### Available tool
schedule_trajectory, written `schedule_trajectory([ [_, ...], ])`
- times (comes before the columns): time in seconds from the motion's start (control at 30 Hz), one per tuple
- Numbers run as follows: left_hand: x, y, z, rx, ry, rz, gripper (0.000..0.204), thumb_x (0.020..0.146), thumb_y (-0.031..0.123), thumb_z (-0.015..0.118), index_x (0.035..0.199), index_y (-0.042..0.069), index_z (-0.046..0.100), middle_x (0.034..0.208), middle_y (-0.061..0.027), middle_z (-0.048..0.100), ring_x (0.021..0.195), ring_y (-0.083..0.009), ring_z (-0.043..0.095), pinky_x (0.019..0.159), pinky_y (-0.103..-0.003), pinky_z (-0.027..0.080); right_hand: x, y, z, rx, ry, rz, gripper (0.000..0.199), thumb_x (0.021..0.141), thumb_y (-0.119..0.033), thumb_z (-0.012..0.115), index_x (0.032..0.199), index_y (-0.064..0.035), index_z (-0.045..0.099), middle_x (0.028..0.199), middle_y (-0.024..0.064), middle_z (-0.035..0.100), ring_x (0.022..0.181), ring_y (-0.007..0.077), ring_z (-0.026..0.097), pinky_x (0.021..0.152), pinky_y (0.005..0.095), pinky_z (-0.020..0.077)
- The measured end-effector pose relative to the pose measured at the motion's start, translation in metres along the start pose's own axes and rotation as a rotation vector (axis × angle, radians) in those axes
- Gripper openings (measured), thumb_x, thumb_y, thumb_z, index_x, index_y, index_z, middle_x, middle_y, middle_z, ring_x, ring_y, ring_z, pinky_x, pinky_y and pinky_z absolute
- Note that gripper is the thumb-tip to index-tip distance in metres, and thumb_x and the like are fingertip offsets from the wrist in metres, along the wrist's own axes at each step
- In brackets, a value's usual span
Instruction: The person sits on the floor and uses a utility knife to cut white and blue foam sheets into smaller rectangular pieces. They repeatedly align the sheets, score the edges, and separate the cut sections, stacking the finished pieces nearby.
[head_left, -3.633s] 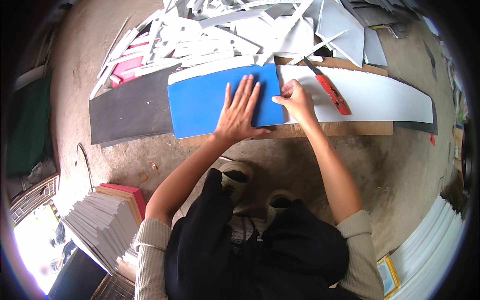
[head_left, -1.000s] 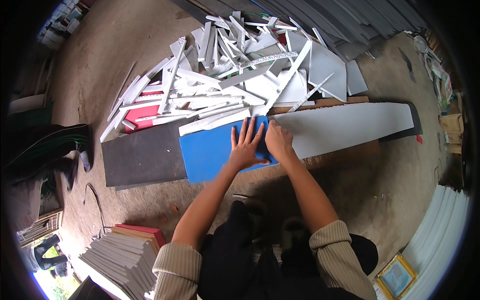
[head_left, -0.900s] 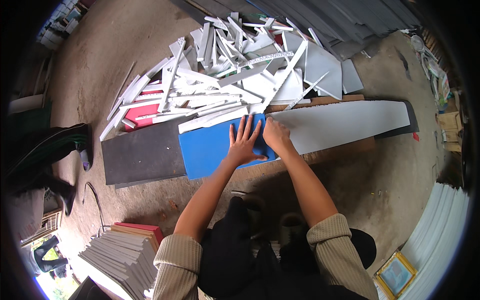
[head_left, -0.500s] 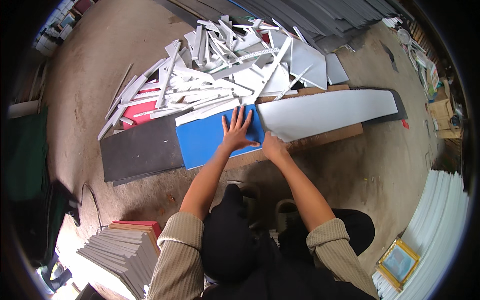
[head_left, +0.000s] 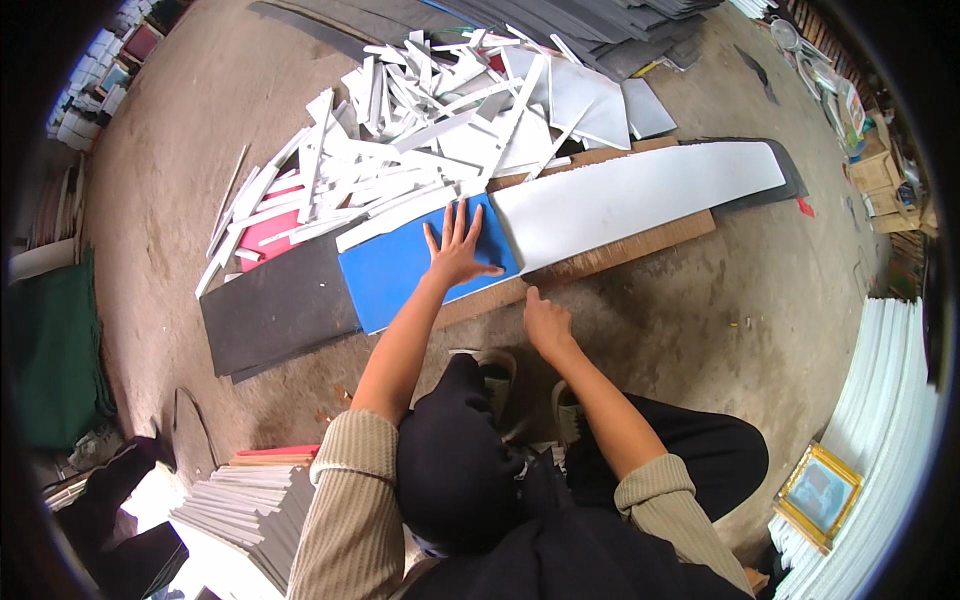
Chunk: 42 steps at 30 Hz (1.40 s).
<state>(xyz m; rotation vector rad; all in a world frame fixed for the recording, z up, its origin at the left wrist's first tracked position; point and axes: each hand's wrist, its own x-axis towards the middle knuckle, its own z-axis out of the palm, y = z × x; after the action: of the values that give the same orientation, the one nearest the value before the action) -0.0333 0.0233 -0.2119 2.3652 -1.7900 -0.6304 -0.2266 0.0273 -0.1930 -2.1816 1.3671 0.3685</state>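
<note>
My left hand [head_left: 458, 252] lies flat with fingers spread on a blue rectangular board [head_left: 395, 262], near its right end. The blue board overlaps a long white sheet [head_left: 640, 195] with a rough, curved far edge. My right hand [head_left: 549, 325] is closed, just off the near edge by the blue board's right corner. A small dark tip shows at its fingers, but the thing held is too hidden to name. Beneath the sheets is a brown board [head_left: 640, 241]. To the left, a dark grey board [head_left: 275, 300] meets the blue one.
A heap of white offcuts [head_left: 515, 132] lies beyond the boards, with a red piece [head_left: 268, 238] under its left side. Dark grey sheets [head_left: 610, 30] are stacked at the back. Boards [head_left: 245, 510] stand lower left; white sheets [head_left: 875, 390] and a gold-framed picture [head_left: 820, 497] are at right.
My right hand has drawn back toward me, from the blue board's right edge to just off the boards' near edge. My left hand still presses the blue board. The view has shifted slightly.
</note>
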Motion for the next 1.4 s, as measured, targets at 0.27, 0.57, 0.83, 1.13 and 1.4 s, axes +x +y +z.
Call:
schedule_trajectory([
  [0.27,-0.001,-0.008,-0.002,-0.037,0.05,0.011,0.121,0.046,0.065,0.069,0.14,0.023,0.006,0.146,-0.0087,-0.003,0.134,-0.0268,-0.006,0.097,-0.062,-0.005,0.022,-0.002,-0.062,-0.042,0.062,-0.136,0.019,0.083,-0.017,0.044,0.095,-0.0025,0.048,0.075,0.0212,0.061,0.077,0.0371,0.061,0.062,0.0464,0.0481],
  [0.57,0.001,0.003,-0.007,-0.063,-0.006,-0.016,0.118,0.047,0.063,0.07,0.14,0.025,0.008,0.146,-0.0077,0.0,0.134,-0.0265,-0.005,0.097,-0.062,-0.005,0.112,-0.052,-0.052,-0.051,0.314,-0.19,0.023,0.082,-0.018,0.05,0.098,-0.0031,0.049,0.068,0.0155,0.062,0.064,0.0316,0.063,0.056,0.0408,0.05],
  [0.83,-0.001,0.0,-0.007,-0.069,0.054,0.007,0.117,0.047,0.06,0.071,0.14,0.026,0.008,0.146,-0.0079,0.002,0.134,-0.0275,-0.002,0.097,-0.062,-0.004,0.132,-0.064,-0.062,0.043,0.094,-0.14,0.023,0.082,-0.016,0.04,0.094,0.0006,0.051,0.078,0.0239,0.061,0.074,0.0397,0.061,0.068,0.0471,0.0483],
  [1.13,0.0,-0.001,-0.004,-0.055,0.051,-0.008,0.119,0.046,0.062,0.071,0.14,0.025,0.007,0.146,-0.0072,-0.001,0.134,-0.0252,-0.004,0.098,-0.062,-0.005,0.061,-0.034,-0.049,0.055,-0.107,-0.028,0.03,0.083,-0.016,0.037,0.103,0.0008,0.05,0.102,0.0272,0.056,0.096,0.0406,0.054,0.083,0.0494,0.0412],
  [1.4,0.007,0.005,0.0,-0.034,0.019,-0.011,0.118,0.051,0.062,0.069,0.14,0.02,0.005,0.146,-0.0093,-0.004,0.134,-0.0286,-0.008,0.095,-0.066,-0.006,0.016,-0.001,-0.024,0.054,-0.134,0.057,0.03,0.083,-0.019,0.036,0.101,-0.0001,0.049,0.104,0.0271,0.055,0.099,0.0427,0.052,0.085,0.0512,0.039],
])
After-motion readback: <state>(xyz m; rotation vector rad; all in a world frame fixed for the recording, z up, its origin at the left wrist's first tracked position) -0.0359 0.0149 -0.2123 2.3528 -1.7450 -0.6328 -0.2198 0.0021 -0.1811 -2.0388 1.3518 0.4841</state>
